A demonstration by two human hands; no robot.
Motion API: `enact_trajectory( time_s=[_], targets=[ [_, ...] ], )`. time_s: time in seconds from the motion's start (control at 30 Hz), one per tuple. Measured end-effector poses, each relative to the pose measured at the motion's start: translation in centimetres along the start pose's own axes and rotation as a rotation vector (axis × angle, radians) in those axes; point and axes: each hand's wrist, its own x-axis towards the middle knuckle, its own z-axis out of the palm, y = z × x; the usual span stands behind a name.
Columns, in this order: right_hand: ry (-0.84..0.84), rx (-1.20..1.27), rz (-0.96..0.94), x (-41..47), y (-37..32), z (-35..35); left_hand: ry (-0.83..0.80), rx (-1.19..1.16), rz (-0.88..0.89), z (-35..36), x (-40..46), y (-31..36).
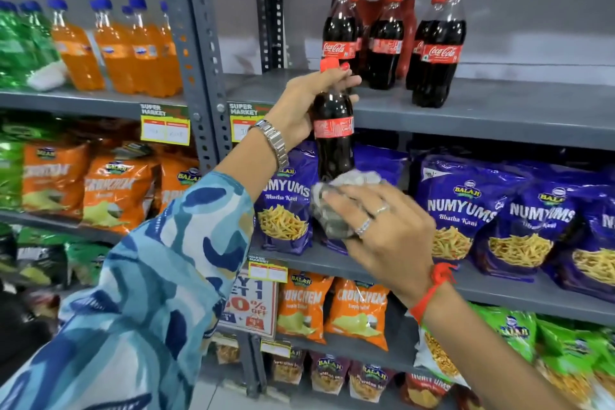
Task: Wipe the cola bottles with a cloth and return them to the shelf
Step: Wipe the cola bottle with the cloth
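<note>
A cola bottle with a red cap and red label is held upright in front of the shelves. My left hand grips it around the neck and shoulder. Under it, my right hand presses a grey cloth against the bottle's base. Several more cola bottles stand on the grey top shelf, just behind and to the right of the held one.
Orange and green soda bottles fill the shelf bay to the left, beyond a grey upright post. Purple snack bags line the shelf below, with orange and green bags lower down. The top shelf's right part is bare.
</note>
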Motion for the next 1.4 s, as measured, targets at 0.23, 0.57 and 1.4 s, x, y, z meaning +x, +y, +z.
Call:
enact_trajectory(
  time_s=[0.23, 0.57, 1.4],
  targets=[
    [0.1, -0.046, 0.043, 2.6, 0.5, 1.0, -0.124, -0.092, 0.004, 0.4, -1.4, 0.0],
    [0.255, 0.152, 0.112, 3.1, 0.0, -1.9, -0.232, -0.274, 0.025, 0.8, -2.0, -0.3],
    [0.051, -0.026, 0.16, 1.4, 1.0, 0.1, -0.02, -0.066, -0.046, 2.8, -0.6, -2.6]
  ],
)
